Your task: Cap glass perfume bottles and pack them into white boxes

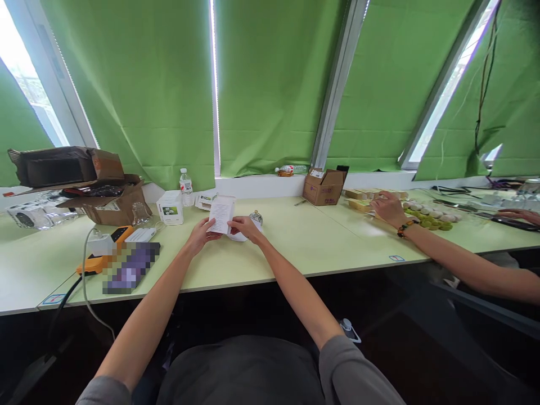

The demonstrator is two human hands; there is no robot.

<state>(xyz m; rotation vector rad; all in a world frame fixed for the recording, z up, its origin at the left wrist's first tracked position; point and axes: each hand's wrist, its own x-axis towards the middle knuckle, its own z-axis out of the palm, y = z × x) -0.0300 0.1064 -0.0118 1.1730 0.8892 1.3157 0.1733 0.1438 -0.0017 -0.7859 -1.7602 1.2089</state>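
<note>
My left hand (201, 232) and my right hand (244, 226) both pinch the lower edge of a small white printed paper slip (221, 212), held upright above the pale green table (295, 247). Just behind my right hand lies a round white object (240, 237) and a small glass ornament (255, 216). A small white box with a flower print (170, 207) stands to the left of the slip.
Open cardboard boxes (105, 194) and a water bottle (185, 187) sit at the left. An orange device (103, 256) with a cable lies near the front edge. Another cardboard box (324, 185) stands at the back. A co-worker's hand (388, 209) reaches over small round items (428, 218) on the right.
</note>
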